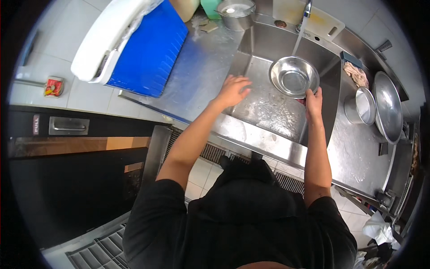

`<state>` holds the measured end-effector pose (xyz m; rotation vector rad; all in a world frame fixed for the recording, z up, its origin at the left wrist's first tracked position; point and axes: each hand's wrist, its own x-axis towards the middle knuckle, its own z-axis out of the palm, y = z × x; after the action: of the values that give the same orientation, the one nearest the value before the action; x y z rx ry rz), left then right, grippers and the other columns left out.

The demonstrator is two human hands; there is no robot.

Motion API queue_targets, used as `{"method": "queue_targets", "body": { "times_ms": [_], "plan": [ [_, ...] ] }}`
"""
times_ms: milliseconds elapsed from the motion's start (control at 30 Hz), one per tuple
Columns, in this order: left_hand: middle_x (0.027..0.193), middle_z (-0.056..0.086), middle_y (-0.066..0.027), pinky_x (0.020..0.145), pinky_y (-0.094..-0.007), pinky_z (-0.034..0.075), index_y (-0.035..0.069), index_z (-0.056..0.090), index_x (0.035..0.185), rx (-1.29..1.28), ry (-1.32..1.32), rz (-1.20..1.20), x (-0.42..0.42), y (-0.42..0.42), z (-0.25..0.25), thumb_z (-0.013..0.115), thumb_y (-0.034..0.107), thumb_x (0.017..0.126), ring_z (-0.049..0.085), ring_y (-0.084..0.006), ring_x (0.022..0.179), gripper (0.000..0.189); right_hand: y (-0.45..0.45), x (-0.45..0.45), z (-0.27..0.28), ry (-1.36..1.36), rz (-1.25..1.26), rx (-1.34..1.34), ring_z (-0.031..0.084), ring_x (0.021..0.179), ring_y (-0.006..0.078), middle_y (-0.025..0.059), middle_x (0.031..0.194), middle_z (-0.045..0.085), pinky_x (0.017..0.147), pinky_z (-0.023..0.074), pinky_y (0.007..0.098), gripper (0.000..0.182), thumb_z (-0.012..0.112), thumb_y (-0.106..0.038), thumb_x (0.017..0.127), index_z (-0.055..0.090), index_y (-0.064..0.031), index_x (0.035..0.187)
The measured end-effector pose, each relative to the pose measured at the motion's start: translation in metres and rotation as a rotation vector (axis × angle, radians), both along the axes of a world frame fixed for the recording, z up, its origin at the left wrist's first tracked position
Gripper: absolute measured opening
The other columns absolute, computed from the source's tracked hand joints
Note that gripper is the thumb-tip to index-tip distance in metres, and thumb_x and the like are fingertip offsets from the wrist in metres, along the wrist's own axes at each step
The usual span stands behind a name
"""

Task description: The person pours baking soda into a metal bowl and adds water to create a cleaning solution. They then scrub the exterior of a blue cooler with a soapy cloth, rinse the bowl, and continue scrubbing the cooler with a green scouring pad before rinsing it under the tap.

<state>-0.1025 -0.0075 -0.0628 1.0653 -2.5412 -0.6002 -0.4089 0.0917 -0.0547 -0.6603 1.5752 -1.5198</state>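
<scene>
My right hand (313, 102) grips the near rim of a round stainless steel bowl (291, 79), which is held over the deep steel sink (250, 101). Water runs from the faucet (307, 10) in a thin stream that reaches the far rim of the bowl. Over the left edge of the sink hovers my left hand (234, 90), fingers apart and nothing in them. Wet patches glisten on the sink floor below the bowl.
On the left counter stand a blue cooler box (147, 50) with a white lid and a metal pot (235, 16). To the right are a steel pot (360, 106), a large metal basin (388, 104) and a crumpled cloth (356, 74). A cutting board (322, 20) leans behind the faucet.
</scene>
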Motion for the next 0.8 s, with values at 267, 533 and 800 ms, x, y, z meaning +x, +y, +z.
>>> {"method": "queue_targets", "body": {
  "times_ms": [267,533,800],
  "plan": [
    [0.121,0.059,-0.0127,0.102,-0.0445,0.037,0.011,0.065,0.112,-0.383,-0.090,0.402,0.186,-0.023,0.081,0.061,0.020,0.086,0.052,-0.0320,0.117,0.028,-0.071,0.014,0.026,0.461,0.106,0.227,0.068,0.081,0.0325,0.0284,0.100,0.063,0.064,0.0566,0.0381,0.059,0.057,-0.013,0.084,0.033,0.0055,0.135],
    [0.111,0.064,-0.0145,0.092,-0.0384,0.045,0.005,0.066,0.108,-0.139,0.195,0.560,0.195,-0.037,0.084,0.059,0.016,0.088,0.058,-0.0318,0.105,0.024,0.027,0.010,0.045,0.977,-0.224,0.187,0.057,0.105,0.0397,0.0231,0.122,0.048,0.089,0.0468,0.0466,0.057,0.056,-0.013,0.081,0.043,-0.0124,0.136],
    [0.120,0.056,-0.0134,0.097,-0.0368,0.041,0.007,0.065,0.110,-0.185,0.319,0.557,0.132,0.042,-0.012,0.061,0.012,0.085,0.052,-0.0300,0.114,0.026,0.212,-0.081,-0.031,0.190,-0.720,-0.092,0.058,0.102,0.0291,0.0210,0.120,0.054,0.086,0.0502,0.0407,0.050,0.053,-0.008,0.085,0.038,0.0083,0.130]
  ]
}}
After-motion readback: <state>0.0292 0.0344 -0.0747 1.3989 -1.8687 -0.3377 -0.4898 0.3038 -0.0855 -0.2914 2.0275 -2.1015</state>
